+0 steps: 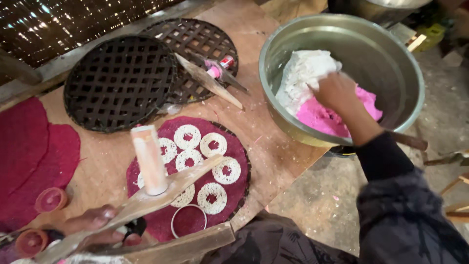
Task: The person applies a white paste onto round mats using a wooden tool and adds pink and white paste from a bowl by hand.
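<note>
In the metal bowl [391,63], right hand [337,93] on white dough [305,73] — left hand [95,225] gripping wooden paddle [146,200]

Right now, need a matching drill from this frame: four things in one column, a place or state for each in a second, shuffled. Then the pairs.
Things:
1. right hand
2. left hand
3. metal ring
4. pink tube

Places or states:
A. lying on the farther dark lattice mat
B. inside the metal bowl, on the white and pink powder
C. gripping the wooden paddle
D. on the near edge of the red mat, beside the white rings

Pairs: 1-B, 2-C, 3-D, 4-A
</note>
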